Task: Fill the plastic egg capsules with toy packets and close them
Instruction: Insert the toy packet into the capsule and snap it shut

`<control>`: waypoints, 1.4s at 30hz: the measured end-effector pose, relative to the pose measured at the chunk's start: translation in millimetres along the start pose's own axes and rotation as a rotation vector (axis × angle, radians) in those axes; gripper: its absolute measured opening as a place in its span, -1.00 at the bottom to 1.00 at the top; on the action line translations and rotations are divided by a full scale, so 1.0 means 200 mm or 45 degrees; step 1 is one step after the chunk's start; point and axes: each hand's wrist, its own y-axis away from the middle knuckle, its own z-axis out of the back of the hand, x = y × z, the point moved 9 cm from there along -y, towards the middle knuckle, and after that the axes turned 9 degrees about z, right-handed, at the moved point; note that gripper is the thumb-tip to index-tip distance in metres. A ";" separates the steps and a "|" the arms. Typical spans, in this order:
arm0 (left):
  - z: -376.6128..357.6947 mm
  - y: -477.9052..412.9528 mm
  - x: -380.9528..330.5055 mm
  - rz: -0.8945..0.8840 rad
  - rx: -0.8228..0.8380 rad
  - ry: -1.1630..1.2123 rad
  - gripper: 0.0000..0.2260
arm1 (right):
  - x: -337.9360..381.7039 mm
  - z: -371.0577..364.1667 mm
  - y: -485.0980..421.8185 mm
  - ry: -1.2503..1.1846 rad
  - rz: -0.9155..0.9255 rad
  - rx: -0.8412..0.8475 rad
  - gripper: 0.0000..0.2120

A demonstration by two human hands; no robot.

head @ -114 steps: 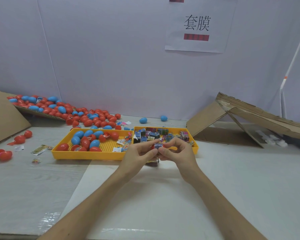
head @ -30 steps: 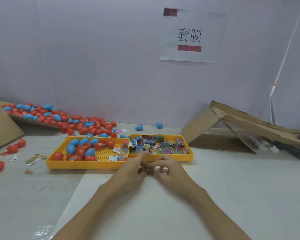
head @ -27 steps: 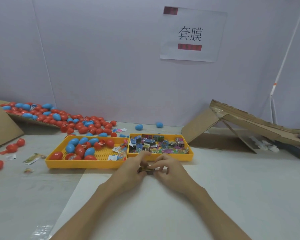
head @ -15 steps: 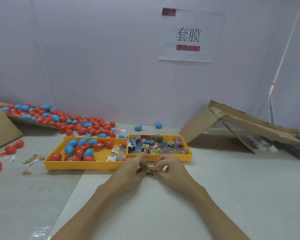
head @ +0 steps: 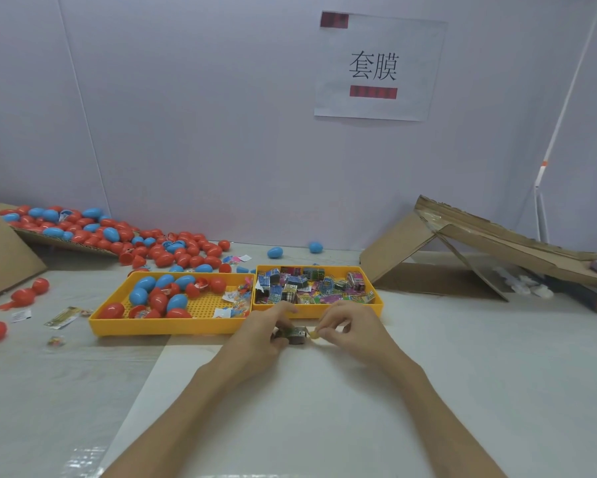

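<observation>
Both hands have come down from above the trays and now rest on the table [head: 497, 357], and they sit slightly further apart than a moment ago. Left hand [head: 262, 339] curls its fingers round a dark packet [head: 297, 334] lying on the table just in front of the right tray [head: 376, 307]. Right hand [head: 354, 331] pinches a small yellow piece [head: 314, 335] right beside the packet; whether the two are joined cannot be told. Loose packets [head: 310, 284] fill the right tray, and red and blue eggs [head: 159, 294] lie in the left tray [head: 159, 327].
</observation>
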 end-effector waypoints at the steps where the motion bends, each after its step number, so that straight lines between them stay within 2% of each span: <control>1: 0.00 0.01 0.00 0.002 -0.004 0.008 -0.51 | 0.00 0.03 0.00 -0.019 -0.002 -0.039 -0.89; 5: 0.02 0.03 -0.03 -0.026 -0.031 0.050 -0.60 | 0.02 0.06 0.00 -0.077 0.001 -0.125 -0.88; 7: 0.05 0.05 -0.09 -0.131 -0.101 0.059 -0.67 | 0.04 0.05 0.00 -0.089 0.019 -0.147 -0.86; 10: 0.16 0.10 -0.18 -0.319 -0.335 0.011 -0.73 | 0.04 0.06 0.00 -0.135 0.004 -0.188 -0.86; 12: 0.27 0.12 -0.17 -0.306 -0.556 -0.071 -0.78 | 0.04 0.07 0.01 -0.146 -0.004 -0.197 -0.86; 14: 0.40 0.13 -0.10 -0.154 -0.786 -0.171 -0.80 | 0.04 0.06 0.01 -0.147 -0.017 -0.206 -0.86; 18: 0.62 0.17 0.12 0.408 -1.061 -0.426 -0.82 | 0.03 0.07 0.00 -0.147 -0.018 -0.216 -0.85; 22: 0.69 0.21 0.34 0.791 -0.955 -0.445 -0.78 | 0.02 0.06 0.00 -0.134 -0.012 -0.211 -0.84; 25: 0.68 0.19 0.39 0.857 -0.864 -0.392 -0.76 | 0.00 0.06 0.00 -0.161 -0.040 -0.219 -0.86; 31: 0.57 0.12 0.35 0.739 -0.626 -0.318 -0.83 | -0.01 0.05 0.00 -0.205 -0.048 -0.227 -0.90; 33: 0.50 0.10 0.32 0.661 -0.503 -0.288 -0.84 | -0.02 0.05 -0.01 -0.231 -0.059 -0.230 -0.89; 35: 0.46 0.07 0.27 0.524 -0.464 -0.179 -0.82 | -0.02 0.06 -0.01 -0.283 -0.073 -0.237 -0.89; 38: 0.51 0.09 0.14 0.215 -0.691 0.016 -0.84 | -0.03 0.06 -0.01 -0.374 -0.109 -0.240 -0.92; 40: 0.55 0.13 0.03 0.004 -0.850 0.045 -0.86 | -0.03 0.06 0.00 -0.438 -0.132 -0.234 -0.94; 42: 0.51 0.16 -0.07 -0.128 -0.833 0.093 -0.86 | -0.03 0.05 0.00 -0.527 -0.155 -0.220 -0.95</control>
